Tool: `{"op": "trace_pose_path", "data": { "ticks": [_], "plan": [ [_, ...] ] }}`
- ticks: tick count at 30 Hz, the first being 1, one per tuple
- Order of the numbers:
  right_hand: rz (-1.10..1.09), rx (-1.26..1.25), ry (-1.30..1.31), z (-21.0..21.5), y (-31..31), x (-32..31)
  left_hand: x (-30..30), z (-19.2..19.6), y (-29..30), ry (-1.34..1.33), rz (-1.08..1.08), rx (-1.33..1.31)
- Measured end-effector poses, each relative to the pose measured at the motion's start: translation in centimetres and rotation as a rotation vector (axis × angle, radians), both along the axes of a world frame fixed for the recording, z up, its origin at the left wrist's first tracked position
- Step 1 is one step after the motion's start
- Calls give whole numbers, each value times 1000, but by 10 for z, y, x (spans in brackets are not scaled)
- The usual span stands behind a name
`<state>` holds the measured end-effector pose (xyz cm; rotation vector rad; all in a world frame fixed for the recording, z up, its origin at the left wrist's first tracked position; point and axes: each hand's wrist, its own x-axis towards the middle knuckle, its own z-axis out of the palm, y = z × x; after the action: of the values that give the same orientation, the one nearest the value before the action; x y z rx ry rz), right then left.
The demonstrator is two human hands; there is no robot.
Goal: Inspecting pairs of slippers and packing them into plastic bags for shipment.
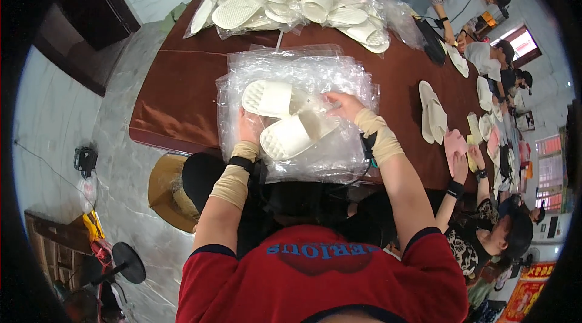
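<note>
A pair of white slippers (pixel 288 136) lies toes to the left over a stack of clear plastic bags (pixel 315 71) in front of me. Clear film shows about their heel ends. My left hand (pixel 249 125) grips the pair at the toe side, its fingers partly hidden by the slippers. At the heel side my right hand (pixel 344 106) has its fingers closed on the edge of a clear plastic bag. Both wrists are wrapped in beige bandage and carry dark bands.
Bagged white slippers (pixel 267 4) are heaped at the table's far side. Loose slippers (pixel 432 112) lie along the right, where a co-worker's hands (pixel 462 168) hold a pink slipper (pixel 453 144). A cardboard box (pixel 163 192) stands on the floor left of me.
</note>
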<state>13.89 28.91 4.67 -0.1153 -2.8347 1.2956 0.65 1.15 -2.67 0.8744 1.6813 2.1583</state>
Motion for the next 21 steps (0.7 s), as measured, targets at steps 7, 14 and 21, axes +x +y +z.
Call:
{"op": "trace_pose_path", "data": {
  "ticks": [7,14,21],
  "plan": [
    [-37,-507,-338,-13,-1,-5,12,49,-5,914,272,-990],
    [-13,-66,-315,14,-24,2,4,24,-6,970,330,-933],
    [78,-194,-453,10,-38,-8,-19,-30,-22,1087,419,-901]
  ]
}}
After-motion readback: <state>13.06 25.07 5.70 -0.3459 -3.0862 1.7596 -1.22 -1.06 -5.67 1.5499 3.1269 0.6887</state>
